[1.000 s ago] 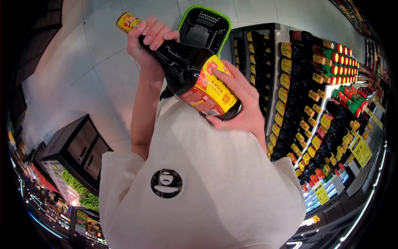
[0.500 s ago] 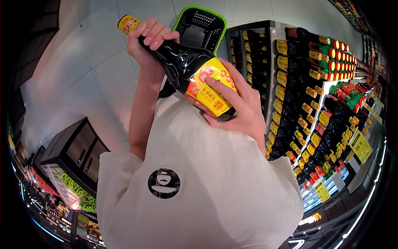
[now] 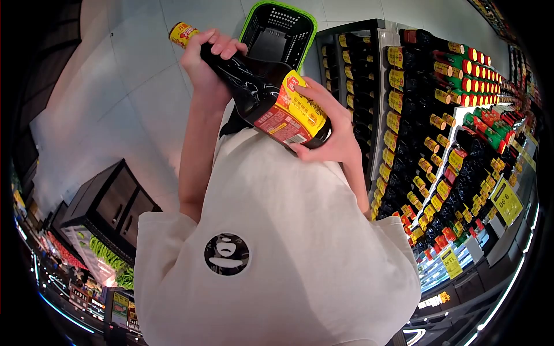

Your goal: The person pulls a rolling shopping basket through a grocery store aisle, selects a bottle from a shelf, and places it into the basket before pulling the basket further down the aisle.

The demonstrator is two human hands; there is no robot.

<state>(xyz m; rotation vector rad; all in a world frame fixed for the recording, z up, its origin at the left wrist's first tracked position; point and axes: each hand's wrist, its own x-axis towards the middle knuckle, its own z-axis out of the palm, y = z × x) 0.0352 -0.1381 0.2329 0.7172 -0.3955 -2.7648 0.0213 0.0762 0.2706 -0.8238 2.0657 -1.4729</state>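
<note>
A large dark soy sauce bottle (image 3: 254,95) with a yellow and red label lies slantwise in front of my chest, its yellow cap (image 3: 182,34) toward the upper left. My left hand (image 3: 212,57) is closed round the neck, just below the cap. My right hand (image 3: 333,124) grips the base, thumb underneath and fingers over the yellow label (image 3: 309,109). The red side label with a barcode (image 3: 295,139) faces me. Beyond the bottle, a black shopping basket with a green rim (image 3: 278,6) is partly hidden by it.
Shelves of similar dark bottles (image 3: 395,101) fill the right side, with red-capped green bottles (image 3: 467,69) farther along and yellow price tags (image 3: 508,200) on the edge. Grey floor tiles (image 3: 135,86) spread at the left. A dark cabinet (image 3: 112,207) stands lower left, near green produce (image 3: 107,254).
The bottle has turned about its long axis, bringing more of the red barcode label into view. My right hand has shifted slightly upward with the base. Both hands keep hold.
</note>
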